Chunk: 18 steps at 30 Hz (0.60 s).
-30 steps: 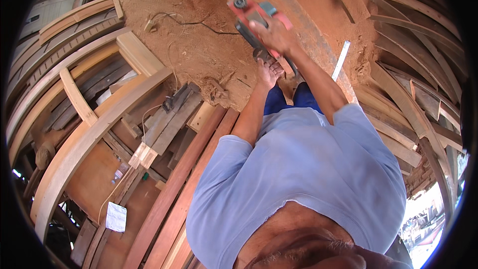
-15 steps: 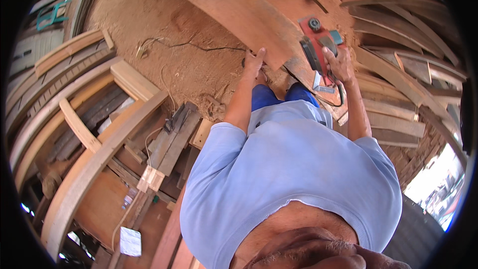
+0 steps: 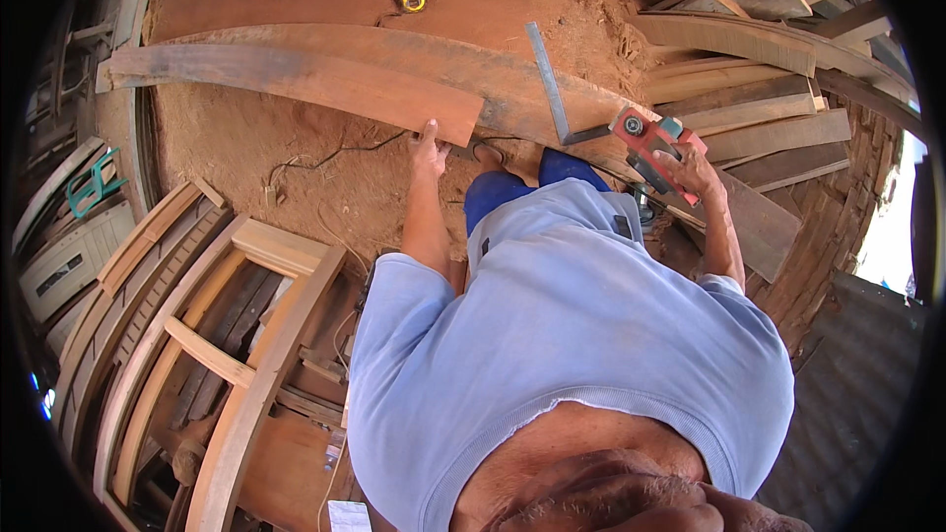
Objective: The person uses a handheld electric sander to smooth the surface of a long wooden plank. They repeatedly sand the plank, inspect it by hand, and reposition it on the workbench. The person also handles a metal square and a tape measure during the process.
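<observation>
My left hand [image 3: 428, 150] grips the near edge of a long wooden plank [image 3: 325, 85] close to its right end, thumb on top. Out to the right, my right hand [image 3: 692, 173] is closed round the handle of a red electric planer [image 3: 637, 144]. The planer is at the right end of a broad worn board [image 3: 532, 99], which runs under and behind the plank. Beside the planer a metal carpenter's square [image 3: 548, 79] lies on that board. Whether the planer rests on the board or is held just over it, I cannot tell.
A yellow tape measure [image 3: 411, 1] lies beyond the boards. A dark cord [image 3: 340, 150] crosses the sawdust-covered ground. Curved timber pieces [image 3: 749, 44] are stacked at the right. A wooden frame [image 3: 261, 335] stands at the left, and a teal plastic chair [image 3: 96, 185] beyond it.
The view has swung to the right. The plank now lies more crosswise, my left hand still on it. The planer has turned and moved off the square, which shows in full.
</observation>
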Available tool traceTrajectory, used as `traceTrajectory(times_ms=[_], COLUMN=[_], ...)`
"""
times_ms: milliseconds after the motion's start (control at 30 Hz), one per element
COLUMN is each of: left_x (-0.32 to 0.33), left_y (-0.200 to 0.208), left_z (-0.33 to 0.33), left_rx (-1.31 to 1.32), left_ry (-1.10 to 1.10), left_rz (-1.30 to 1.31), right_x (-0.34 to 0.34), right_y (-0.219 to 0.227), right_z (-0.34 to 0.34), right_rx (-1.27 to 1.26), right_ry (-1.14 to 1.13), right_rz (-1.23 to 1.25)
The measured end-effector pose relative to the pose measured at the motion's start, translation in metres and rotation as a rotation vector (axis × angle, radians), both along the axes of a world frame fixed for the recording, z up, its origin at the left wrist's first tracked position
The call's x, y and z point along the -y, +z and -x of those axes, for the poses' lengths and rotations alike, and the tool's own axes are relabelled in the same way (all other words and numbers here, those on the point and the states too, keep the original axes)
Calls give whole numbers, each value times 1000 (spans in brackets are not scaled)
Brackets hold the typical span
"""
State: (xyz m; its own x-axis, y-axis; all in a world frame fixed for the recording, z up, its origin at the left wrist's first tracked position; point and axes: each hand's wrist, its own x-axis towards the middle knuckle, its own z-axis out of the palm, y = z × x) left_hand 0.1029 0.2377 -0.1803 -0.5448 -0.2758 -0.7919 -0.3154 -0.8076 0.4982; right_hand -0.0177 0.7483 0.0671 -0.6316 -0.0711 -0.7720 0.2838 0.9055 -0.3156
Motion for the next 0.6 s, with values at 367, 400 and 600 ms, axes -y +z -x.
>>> traceTrajectory(times_ms=[367, 400, 600], left_x=[-44, -45, -39], left_y=[3, 5, -14], left_z=[14, 17, 10], left_rx=[100, 127, -96], left_ry=[168, 187, 152], left_rz=[136, 126, 68], right_x=[-33, -32, -24], right_y=[-47, -50, -32], right_z=[8, 10, 9], right_rx=[70, 85, 8], right_ry=[78, 75, -37], right_rz=[107, 112, 151])
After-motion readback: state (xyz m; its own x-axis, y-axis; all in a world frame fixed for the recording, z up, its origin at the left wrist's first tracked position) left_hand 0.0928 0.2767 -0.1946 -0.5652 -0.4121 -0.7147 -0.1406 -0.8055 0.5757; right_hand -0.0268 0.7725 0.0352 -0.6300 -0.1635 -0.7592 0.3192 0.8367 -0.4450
